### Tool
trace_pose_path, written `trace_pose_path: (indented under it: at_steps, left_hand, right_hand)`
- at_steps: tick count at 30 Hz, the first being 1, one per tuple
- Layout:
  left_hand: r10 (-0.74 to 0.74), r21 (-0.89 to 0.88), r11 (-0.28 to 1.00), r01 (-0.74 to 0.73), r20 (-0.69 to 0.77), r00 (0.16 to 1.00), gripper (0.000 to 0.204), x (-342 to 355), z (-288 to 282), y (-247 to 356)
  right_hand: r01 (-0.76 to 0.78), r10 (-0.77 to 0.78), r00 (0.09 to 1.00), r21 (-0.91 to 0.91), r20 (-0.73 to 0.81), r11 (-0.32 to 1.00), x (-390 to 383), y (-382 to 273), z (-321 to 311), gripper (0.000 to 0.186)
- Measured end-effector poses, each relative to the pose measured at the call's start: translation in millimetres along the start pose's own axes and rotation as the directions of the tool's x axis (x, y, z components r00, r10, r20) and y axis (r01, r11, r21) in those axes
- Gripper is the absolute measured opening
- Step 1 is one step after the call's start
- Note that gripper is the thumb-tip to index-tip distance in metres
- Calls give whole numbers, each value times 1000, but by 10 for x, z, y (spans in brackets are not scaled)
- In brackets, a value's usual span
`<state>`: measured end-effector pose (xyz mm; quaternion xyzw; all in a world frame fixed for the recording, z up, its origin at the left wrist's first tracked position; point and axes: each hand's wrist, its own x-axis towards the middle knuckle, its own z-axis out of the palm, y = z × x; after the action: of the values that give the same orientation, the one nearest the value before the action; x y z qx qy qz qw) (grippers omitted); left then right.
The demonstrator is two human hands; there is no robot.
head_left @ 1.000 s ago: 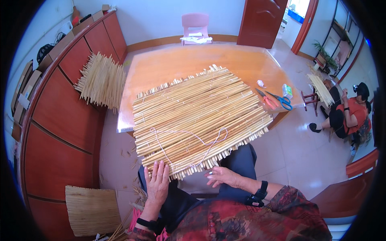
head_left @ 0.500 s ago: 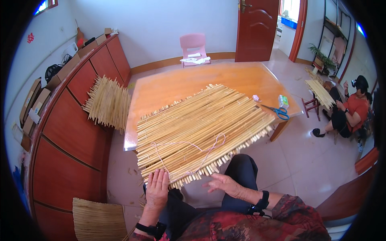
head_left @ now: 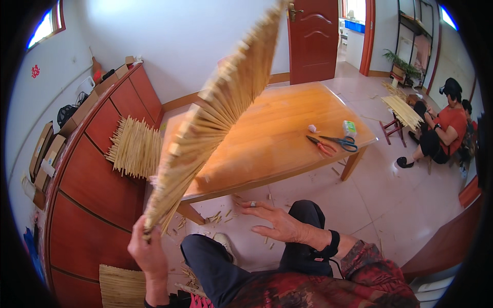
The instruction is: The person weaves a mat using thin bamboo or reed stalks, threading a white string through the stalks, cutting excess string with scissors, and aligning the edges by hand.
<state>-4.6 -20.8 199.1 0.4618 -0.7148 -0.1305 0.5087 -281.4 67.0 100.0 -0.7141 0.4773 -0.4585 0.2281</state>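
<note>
My left hand point(head_left: 149, 251) grips the lower corner of a mat of tied straw-coloured stalks point(head_left: 215, 113). The mat stands steeply on edge, seen nearly end-on, its stalk ends fanned and its top reaching the upper edge of the picture. It hides part of the wooden table point(head_left: 287, 123) behind it. My right hand point(head_left: 277, 223), with a ring on one finger, hovers over my lap in front of the table, fingers stretched out and nothing in them.
On the table's right lie red-handled pliers point(head_left: 322, 147), blue-handled scissors point(head_left: 343, 143), a small pinkish ball point(head_left: 312, 128) and a small green-and-white box point(head_left: 349, 128). More stalk mats point(head_left: 134, 146) stand by the red cabinets point(head_left: 97, 169). Cut stalk pieces litter the floor. A person point(head_left: 452, 123) sits at far right.
The mat has swung up from lying flat over the table to standing on edge at the left, uncovering the pliers. My left hand has moved left and down and now grips its corner.
</note>
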Motion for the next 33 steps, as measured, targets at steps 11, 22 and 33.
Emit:
trace_pose_path:
  at_steps: [11, 22, 33]
  left_hand:
    - [-453, -695, 612, 378, 85, 888, 15, -224, 233, -611]
    - [-752, -646, 192, 739, 387, 533, 21, -1101, 792, -1080]
    - [-619, -495, 8, 869, 680, 393, 30, -1403, 798, -1196]
  right_hand:
    - [-272, 319, 899, 188, -301, 944, -457, 506, -466, 25]
    - [-562, 339, 704, -198, -624, 803, -814, 1350, -1288, 18]
    - [-697, 287, 690, -503, -664, 512, -564, 1869, -1601, 14]
